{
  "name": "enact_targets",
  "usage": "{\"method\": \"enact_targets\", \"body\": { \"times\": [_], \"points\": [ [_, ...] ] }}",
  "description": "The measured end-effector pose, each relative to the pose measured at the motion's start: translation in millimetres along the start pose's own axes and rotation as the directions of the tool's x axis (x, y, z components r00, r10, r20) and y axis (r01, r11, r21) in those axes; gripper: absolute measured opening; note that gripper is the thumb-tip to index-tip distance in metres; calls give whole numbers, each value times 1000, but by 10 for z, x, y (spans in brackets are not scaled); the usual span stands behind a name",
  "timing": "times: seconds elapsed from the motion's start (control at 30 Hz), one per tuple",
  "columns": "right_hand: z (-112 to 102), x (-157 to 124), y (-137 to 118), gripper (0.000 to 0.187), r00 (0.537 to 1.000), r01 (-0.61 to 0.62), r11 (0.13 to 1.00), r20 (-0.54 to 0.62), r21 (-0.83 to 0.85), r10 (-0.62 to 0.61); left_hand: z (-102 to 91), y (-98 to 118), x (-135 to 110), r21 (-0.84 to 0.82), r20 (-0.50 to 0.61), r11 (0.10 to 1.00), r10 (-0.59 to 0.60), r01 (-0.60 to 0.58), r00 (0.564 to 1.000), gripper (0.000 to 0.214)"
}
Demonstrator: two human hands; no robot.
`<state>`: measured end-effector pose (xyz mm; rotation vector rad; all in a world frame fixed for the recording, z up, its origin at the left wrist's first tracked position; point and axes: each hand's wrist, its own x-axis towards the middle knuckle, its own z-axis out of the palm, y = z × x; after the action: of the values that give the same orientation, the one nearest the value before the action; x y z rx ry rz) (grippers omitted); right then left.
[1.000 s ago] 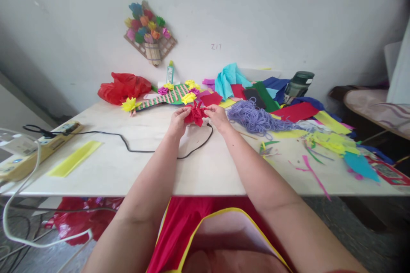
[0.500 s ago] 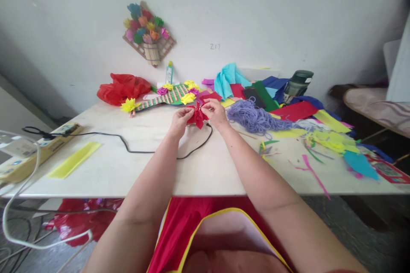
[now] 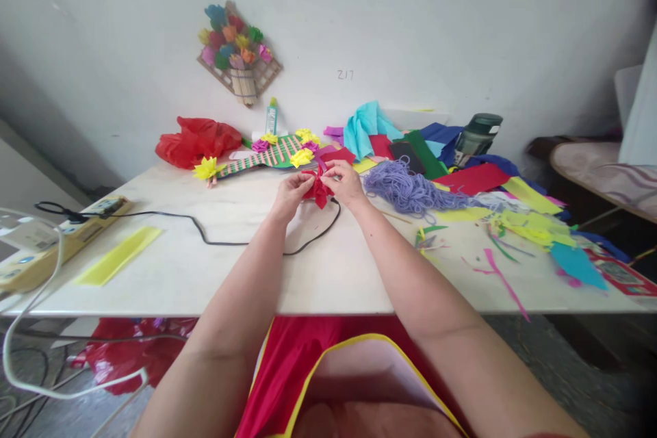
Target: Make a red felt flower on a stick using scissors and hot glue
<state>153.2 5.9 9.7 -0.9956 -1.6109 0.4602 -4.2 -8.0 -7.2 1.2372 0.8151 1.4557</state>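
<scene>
Between my two hands, above the middle of the table, is a red crepe paper flower (image 3: 321, 193) with pointed petals. My left hand (image 3: 292, 194) pinches its left side, thumb and forefinger pressed together. On the opposite side my right hand (image 3: 343, 182) grips a petal edge between thumb and fingers. Behind the hands lies a green woven piece (image 3: 280, 152) with pink strips, trimmed with yellow and purple paper flowers. A black cord (image 3: 205, 238) runs on the table below the hands; what its end joins is hidden by the flower and fingers.
Right of my hands sits a heap of purple yarn (image 3: 403, 186), with coloured paper sheets (image 3: 472, 178), scraps and a dark green bottle (image 3: 477, 137) around it. A red plastic bag (image 3: 198, 142) is at the back left. A power strip (image 3: 66, 246) and yellow paper strip (image 3: 120, 256) lie left.
My left fingers have shifted slightly right along the red flower, nearer my right hand. The flower's petals have changed shape a little; my right hand stays nearly in place.
</scene>
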Motion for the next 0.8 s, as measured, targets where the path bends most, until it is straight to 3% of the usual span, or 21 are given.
{"method": "enact_targets", "body": {
  "times": [0.27, 0.53, 0.8],
  "points": [
    [-3, -3, -7, 9, 999, -39, 999, -14, -33, 38, 2, -1, 6, 32, -14, 999, 12, -12, 1000, 50],
    [-5, 6, 19, 8, 995, -87, 996, -47, -13, 87, 29, 48, -35, 20, 14, 1000, -12, 12, 1000, 57],
    [-17, 28, 60, 10, 990, -137, 991, -27, 3, 137, -16, 11, -14, -19, 11, 999, -35, 36, 999, 43]
  ]
}}
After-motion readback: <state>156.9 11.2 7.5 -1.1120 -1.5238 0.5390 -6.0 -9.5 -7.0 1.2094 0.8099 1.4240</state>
